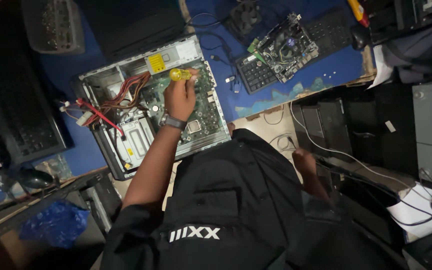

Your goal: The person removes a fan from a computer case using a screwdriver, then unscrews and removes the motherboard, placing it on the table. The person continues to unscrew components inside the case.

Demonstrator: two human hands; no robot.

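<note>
An open desktop computer case (101,80) lies on its side on the blue table (326,70). Its green motherboard (203,115) and a bundle of red and orange wires (121,95) are exposed. My left hand (180,97), with a watch on the wrist, is over the board and grips a screwdriver with a yellow handle (178,74), which points down into the case. My right hand (303,162) hangs low beside my body, below the table's edge and near white cables. Its fingers are too dark to make out.
A loose motherboard (286,47) rests on a black keyboard (256,75) at the right. A fan (243,17) lies behind it. Another keyboard (26,125) and a mouse (33,177) sit at the left. Dark computer cases (326,125) stand under the table.
</note>
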